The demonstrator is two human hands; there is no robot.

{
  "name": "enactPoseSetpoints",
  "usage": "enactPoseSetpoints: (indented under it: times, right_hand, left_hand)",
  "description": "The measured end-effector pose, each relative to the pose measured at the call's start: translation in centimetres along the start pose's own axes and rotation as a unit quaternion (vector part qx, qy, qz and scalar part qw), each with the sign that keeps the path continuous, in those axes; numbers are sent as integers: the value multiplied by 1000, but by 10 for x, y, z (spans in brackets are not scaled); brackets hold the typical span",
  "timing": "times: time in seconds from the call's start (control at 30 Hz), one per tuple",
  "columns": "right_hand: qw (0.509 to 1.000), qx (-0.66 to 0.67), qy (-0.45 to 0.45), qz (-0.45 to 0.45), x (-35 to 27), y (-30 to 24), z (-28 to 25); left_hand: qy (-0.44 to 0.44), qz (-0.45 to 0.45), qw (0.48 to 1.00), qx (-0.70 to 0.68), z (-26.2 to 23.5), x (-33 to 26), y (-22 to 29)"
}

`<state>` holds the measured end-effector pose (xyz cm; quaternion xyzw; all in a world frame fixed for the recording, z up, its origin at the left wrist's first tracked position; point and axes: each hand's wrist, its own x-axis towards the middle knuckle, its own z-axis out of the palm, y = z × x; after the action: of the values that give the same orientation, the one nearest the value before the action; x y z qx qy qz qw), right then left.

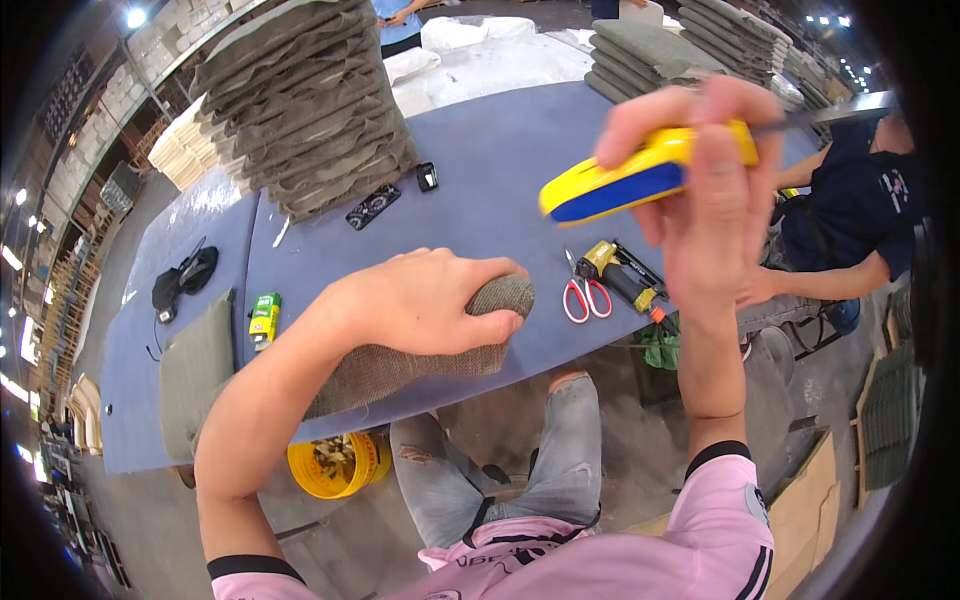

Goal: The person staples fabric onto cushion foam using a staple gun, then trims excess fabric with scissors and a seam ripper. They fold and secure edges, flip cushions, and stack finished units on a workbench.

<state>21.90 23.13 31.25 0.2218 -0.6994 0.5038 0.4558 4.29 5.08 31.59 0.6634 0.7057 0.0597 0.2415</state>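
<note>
My left hand [420, 300] is closed round the rounded end of a grey-green fabric-covered pad [420, 370], pressing it on the blue table near the front edge. Part of the pad is hidden under that hand and forearm. Raised above the table on the right, my right hand [710, 180] grips a yellow-and-blue-handled tool [620, 185]. A long metal piece seems to run from its far end; the tool's exact kind is unclear. Below and left of the right hand lie red-handled scissors [586, 298] and a yellow-and-black nail gun [622, 275].
A tall stack of folded grey-green fabric pieces [300, 110] stands on the table [480, 150]. At left are a grey-green cushion [195, 370], a green-yellow box [264, 318] and a black item [185, 278]. A yellow bucket [330, 480] sits below. A co-worker [850, 210] is close at right.
</note>
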Motion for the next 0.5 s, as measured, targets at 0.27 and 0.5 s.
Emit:
enactPoseSetpoints:
  times: [0.27,0.5]
  right_hand:
    - [996,-33,-76,22,23,3,19]
    - [992,-1,-80,98,21,11,30]
  left_hand:
    - [36,7,999,15,1,-2,-5]
    - [-7,-34,999,24,-5,-1,0]
